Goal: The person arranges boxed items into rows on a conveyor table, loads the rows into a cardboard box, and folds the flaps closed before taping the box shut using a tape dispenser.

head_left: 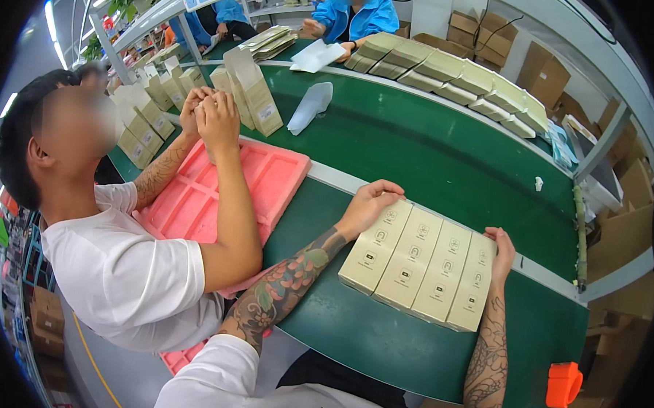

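Note:
Several slim cream-coloured boxes (412, 270) with small black printed symbols lie side by side in a tight row on the green table. At the row's far left corner is my left hand (370, 208), with its fingers bent against the end box. My right hand (501, 257) is along the right side, fingers curled at the far right corner. Between them, the two hands hold the row from both ends. Parts of the fingers are hidden behind the boxes.
An orange tape dispenser (564, 385) stands at the right table edge. On my left, a co-worker (131, 268) leans over a pink foam tray (277, 174). Beyond the green belt (417, 142), cream boxes (449, 74) are stacked near another person in blue (357, 19).

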`<state>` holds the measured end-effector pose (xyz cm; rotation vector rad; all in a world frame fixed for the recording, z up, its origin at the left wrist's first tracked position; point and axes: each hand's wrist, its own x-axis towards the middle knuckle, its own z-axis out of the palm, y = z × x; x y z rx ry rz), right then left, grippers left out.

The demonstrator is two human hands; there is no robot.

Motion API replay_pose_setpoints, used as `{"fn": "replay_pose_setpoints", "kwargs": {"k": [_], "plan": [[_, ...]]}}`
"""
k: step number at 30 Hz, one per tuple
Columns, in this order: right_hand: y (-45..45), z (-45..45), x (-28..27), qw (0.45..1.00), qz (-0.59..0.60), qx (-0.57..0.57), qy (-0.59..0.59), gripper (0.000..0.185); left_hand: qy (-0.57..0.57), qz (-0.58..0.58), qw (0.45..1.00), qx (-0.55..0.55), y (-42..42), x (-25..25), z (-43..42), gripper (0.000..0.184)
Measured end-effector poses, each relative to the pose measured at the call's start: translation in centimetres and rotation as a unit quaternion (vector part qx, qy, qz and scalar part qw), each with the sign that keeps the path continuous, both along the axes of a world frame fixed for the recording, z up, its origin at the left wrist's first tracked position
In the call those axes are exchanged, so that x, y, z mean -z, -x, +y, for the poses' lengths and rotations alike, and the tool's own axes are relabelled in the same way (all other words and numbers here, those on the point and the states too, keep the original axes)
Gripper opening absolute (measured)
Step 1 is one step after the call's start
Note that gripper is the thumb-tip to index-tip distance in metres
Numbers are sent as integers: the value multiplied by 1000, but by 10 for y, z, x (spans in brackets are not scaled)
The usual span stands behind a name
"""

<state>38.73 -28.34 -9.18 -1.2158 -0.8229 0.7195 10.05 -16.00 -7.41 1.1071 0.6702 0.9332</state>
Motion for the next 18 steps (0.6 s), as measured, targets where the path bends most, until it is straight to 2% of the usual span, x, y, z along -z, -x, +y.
{"fn": "replay_pose_setpoints", "kwargs": {"k": [18], "plan": [[1, 0, 1, 1000, 11, 1, -3, 34, -9, 10, 1000, 2, -1, -1, 1, 14]]}}
